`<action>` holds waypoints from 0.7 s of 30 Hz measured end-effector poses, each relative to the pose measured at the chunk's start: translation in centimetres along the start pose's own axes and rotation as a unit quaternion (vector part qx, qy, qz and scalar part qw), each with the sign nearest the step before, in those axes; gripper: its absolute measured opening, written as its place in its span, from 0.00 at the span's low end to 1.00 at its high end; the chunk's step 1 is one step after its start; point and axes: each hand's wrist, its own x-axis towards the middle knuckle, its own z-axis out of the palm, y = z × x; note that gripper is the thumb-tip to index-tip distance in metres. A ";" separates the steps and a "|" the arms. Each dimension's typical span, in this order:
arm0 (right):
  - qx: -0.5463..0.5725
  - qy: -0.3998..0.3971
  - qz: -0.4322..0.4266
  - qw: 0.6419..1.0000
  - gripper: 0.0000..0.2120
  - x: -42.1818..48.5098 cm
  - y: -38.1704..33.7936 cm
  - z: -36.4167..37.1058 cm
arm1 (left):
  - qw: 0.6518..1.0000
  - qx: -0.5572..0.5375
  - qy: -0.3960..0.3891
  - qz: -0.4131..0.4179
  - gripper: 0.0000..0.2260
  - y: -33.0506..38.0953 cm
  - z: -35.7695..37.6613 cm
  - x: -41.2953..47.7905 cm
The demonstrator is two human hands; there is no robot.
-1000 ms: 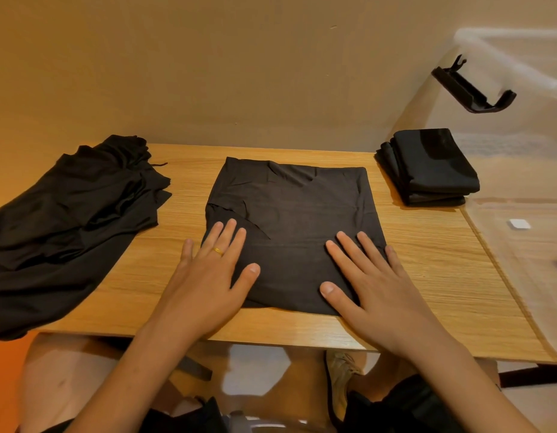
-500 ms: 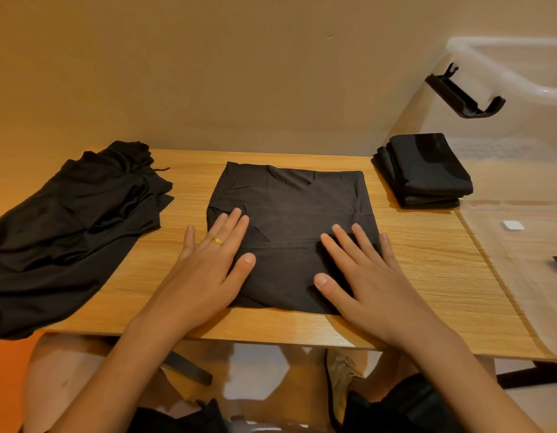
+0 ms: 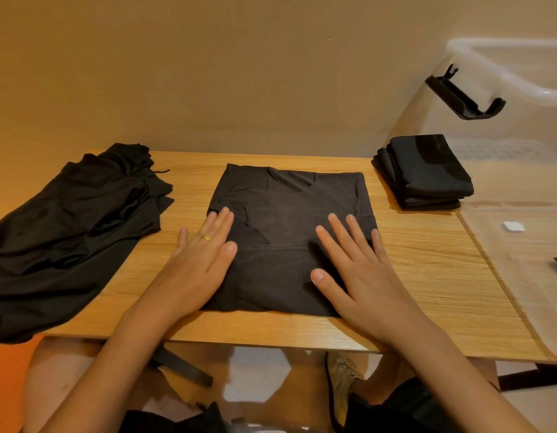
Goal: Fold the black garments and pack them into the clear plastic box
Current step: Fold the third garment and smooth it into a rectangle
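as left grip (image 3: 202, 260) and right grip (image 3: 364, 276) press flat-fingered, the folded garment (image 3: 286, 214) lies under both.

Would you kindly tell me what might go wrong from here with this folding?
The unfolded pile hangs past the edge of the table and may slide off. Creases show on the half-folded garment beyond the left hand; folding now might trap them.

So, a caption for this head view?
Left hand and right hand press a half-folded black garment flat on the wooden table.
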 end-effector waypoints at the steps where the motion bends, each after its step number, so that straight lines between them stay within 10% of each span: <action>1: -0.004 -0.004 0.003 1.000 0.35 0.0 0.1 0.0 | 0.999 0.031 -0.011 -0.001 0.31 -0.4 0.1 0.1; 21: 0.050 -0.084 -0.002 0.995 0.36 0.6 1.2 -1.5 | 0.992 0.118 -0.005 -0.053 0.26 0.4 0.3 1.1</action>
